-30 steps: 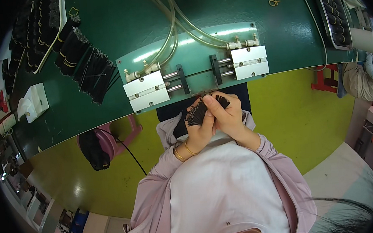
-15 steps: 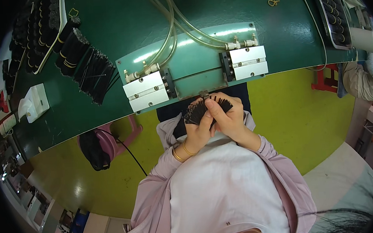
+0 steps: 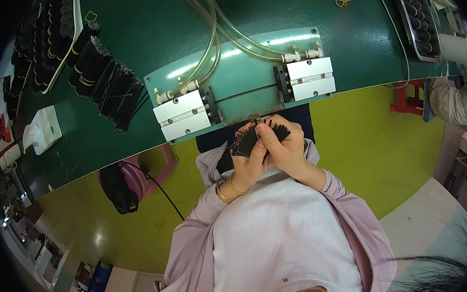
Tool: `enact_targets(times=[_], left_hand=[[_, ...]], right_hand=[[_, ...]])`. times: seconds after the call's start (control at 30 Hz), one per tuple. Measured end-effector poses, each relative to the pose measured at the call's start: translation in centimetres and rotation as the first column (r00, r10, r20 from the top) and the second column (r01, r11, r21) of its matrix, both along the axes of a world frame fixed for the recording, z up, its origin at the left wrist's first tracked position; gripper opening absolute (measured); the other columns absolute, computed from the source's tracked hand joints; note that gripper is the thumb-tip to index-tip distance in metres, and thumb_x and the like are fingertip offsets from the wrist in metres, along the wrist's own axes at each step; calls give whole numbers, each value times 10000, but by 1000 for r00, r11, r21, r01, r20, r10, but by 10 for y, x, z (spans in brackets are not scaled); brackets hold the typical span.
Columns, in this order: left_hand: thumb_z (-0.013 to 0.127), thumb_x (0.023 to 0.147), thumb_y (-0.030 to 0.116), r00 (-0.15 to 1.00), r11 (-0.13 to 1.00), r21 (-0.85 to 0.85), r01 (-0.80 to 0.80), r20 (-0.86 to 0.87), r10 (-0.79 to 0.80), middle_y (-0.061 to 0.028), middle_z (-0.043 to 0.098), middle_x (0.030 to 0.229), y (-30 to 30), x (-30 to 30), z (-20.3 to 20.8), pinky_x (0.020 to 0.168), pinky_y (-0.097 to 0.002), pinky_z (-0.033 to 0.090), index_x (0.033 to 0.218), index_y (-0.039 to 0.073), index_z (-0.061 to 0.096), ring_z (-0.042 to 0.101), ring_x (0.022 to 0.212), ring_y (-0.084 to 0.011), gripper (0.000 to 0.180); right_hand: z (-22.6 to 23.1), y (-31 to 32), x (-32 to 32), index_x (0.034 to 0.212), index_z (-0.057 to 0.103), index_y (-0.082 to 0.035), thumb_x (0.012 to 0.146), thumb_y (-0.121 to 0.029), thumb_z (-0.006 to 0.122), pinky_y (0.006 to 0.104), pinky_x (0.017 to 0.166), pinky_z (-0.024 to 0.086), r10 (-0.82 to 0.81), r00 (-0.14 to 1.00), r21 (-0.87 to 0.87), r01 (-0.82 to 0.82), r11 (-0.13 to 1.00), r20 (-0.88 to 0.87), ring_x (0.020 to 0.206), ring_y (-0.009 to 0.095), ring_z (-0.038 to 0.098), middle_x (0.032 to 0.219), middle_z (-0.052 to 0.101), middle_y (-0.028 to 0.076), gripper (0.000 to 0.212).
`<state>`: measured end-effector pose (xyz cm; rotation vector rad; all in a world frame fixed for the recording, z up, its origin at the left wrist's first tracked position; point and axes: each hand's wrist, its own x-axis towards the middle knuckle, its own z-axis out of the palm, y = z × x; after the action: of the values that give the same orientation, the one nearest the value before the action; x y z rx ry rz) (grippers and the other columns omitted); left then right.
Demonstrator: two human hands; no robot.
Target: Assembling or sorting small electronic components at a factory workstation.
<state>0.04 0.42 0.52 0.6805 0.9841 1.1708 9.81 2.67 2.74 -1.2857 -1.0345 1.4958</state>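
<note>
In front of my chest, at the bench's front edge, both hands are closed on fanned black wires. My left hand (image 3: 249,165) wraps round a thick bundle of thin black wires (image 3: 243,141), their ends spread upward. Beside it, my right hand (image 3: 287,148) holds more of these wires (image 3: 281,133), its thumb pressed on them near the middle where the hands meet. Just beyond the thumbs is a small metal block (image 3: 254,118) at the front of the fixture plate (image 3: 247,105). Whether a wire touches the block is too small to tell.
Two silver pneumatic clamps (image 3: 183,117) with clear air hoses (image 3: 214,24) stand on the plate. Bundled black wires (image 3: 93,69) lie on the green bench at left, near a white box (image 3: 42,130). A tray of black bundles (image 3: 412,14) sits at right. A pink stool (image 3: 158,171) stands below.
</note>
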Motion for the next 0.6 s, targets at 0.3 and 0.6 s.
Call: enact_targets(times=[0.3,0.6], left_hand=[[472,880,164,999,999,-10,42,22,-42,16,481,569,0,-1,-1,341,-162,285,829,18,495,398,388,-19,156],[457,879,153,999,1000,2,24,-43,-24,7,486,576,4,-2,9,343,-161,293,855,0,493,398,389,-25,159]], right_hand=[[2,1,0,754,548,34,869,-117,505,198,284,374,0,1000,6,0,1000,21,356,63,475,560,551,46,195],[12,4,1,759,553,36,869,-122,506,194,286,371,17,996,-64,-23,998,-92,359,66,486,553,554,49,198]])
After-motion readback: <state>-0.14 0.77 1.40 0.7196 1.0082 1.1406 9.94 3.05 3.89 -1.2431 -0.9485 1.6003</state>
